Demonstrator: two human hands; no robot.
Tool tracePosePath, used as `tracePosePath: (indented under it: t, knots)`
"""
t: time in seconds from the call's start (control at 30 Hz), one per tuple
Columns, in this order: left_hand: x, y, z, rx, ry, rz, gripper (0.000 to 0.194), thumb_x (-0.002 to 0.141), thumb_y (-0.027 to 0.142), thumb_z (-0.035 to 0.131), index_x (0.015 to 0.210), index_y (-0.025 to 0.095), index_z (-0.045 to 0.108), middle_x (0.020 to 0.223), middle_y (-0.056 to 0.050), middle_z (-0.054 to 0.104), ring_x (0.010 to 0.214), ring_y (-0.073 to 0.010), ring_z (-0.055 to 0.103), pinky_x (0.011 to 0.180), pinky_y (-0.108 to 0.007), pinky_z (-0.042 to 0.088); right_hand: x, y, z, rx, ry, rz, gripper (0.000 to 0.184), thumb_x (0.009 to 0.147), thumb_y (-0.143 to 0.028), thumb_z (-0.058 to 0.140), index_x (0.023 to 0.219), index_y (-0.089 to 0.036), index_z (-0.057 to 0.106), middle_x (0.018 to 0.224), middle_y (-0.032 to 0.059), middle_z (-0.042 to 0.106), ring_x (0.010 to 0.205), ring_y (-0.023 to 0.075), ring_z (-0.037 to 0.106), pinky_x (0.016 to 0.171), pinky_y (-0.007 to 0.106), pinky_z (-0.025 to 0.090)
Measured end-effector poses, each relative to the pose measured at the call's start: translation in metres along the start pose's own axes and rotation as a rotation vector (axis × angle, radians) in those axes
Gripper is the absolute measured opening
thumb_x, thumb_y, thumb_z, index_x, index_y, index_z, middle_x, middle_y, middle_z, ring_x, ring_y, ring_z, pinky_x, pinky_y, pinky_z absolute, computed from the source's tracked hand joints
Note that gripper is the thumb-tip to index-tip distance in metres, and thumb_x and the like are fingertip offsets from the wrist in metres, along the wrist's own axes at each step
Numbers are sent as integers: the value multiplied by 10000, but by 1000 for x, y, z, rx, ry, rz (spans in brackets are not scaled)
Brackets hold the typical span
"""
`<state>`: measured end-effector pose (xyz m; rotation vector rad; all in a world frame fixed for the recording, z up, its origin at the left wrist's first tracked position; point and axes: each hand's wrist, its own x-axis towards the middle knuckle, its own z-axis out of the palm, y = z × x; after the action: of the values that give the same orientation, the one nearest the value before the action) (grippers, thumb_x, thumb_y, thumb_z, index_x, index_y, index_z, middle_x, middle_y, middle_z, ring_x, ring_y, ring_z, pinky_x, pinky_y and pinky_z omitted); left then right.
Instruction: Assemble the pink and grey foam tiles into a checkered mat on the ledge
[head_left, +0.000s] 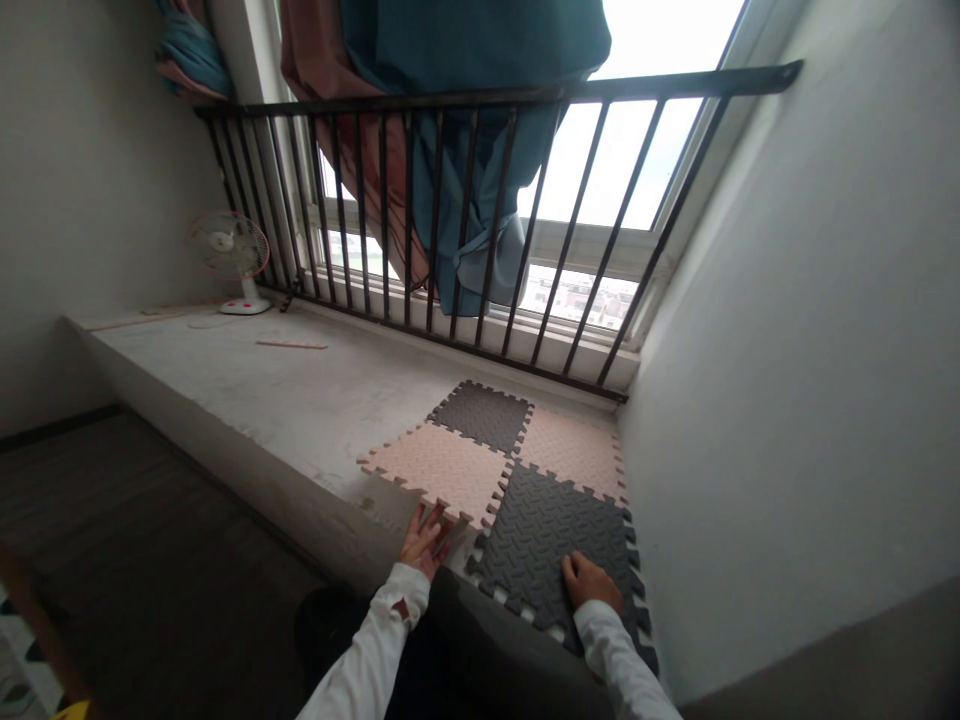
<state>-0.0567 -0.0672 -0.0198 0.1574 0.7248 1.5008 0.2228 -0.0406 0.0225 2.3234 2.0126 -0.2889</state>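
Several interlocking foam mat tiles lie on a raised concrete ledge [300, 390] under a window. My left hand [426, 540] rests flat with fingers stretched out on the near edge of a pink tile [442, 465]. My right hand [590, 581] presses down on the near dark grey tile [551, 535], fingers curled under, nothing visibly in them. A second dark grey tile [482, 413] and a second pink tile [574, 450] lie behind, joined in a checker pattern. White sleeves cover both arms.
A black metal railing [465, 230] runs along the window, with teal and pink cloth [450, 60] hanging over it. A small white fan [232, 255] stands at the ledge's far left, a thin wooden stick [291, 345] near it. A white wall [810, 350] closes the right side.
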Motion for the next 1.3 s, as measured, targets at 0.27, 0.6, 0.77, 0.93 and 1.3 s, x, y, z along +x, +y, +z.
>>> tracePosePath:
  t: [0.27, 0.6, 0.77, 0.93, 1.3]
  knots:
    - [-2, 0, 2, -30, 35, 12, 634, 717, 46, 513, 1136, 490, 340, 1300, 74, 376, 959, -154, 546, 802, -351, 456, 0, 0, 0, 2, 0, 7, 344, 808, -387, 249, 769, -273, 571, 882, 21, 648, 769, 157, 585, 568, 244, 358]
    - [-7, 3, 9, 0, 89, 7, 616, 701, 48, 528, 1123, 464, 362, 1250, 64, 437, 941, -165, 553, 717, -319, 493, 2, 0, 1, -1, 7, -10, 337, 810, -374, 248, 771, -270, 567, 885, 22, 648, 776, 158, 585, 581, 247, 361]
    - [-8, 4, 10, 27, 77, 31, 621, 693, 59, 539, 1127, 462, 354, 1250, 49, 436, 902, -155, 566, 676, -300, 508, 2, -1, 1, -1, 5, -2, 341, 809, -379, 243, 767, -273, 565, 891, 21, 647, 781, 161, 585, 580, 250, 363]
    - [-9, 4, 13, 36, 106, 30, 646, 697, 48, 529, 1153, 459, 327, 1262, 44, 424, 905, -152, 571, 699, -309, 505, 1, -1, 0, -2, 2, -6, 341, 807, -375, 244, 765, -277, 567, 880, 17, 648, 773, 154, 585, 581, 246, 367]
    - [-6, 2, 8, 41, 94, 10, 684, 698, 65, 542, 1168, 491, 285, 1308, 61, 366, 981, -171, 536, 795, -356, 470, 0, 0, 0, -2, 1, -5, 346, 809, -374, 237, 770, -267, 564, 881, 29, 648, 778, 163, 588, 589, 252, 373]
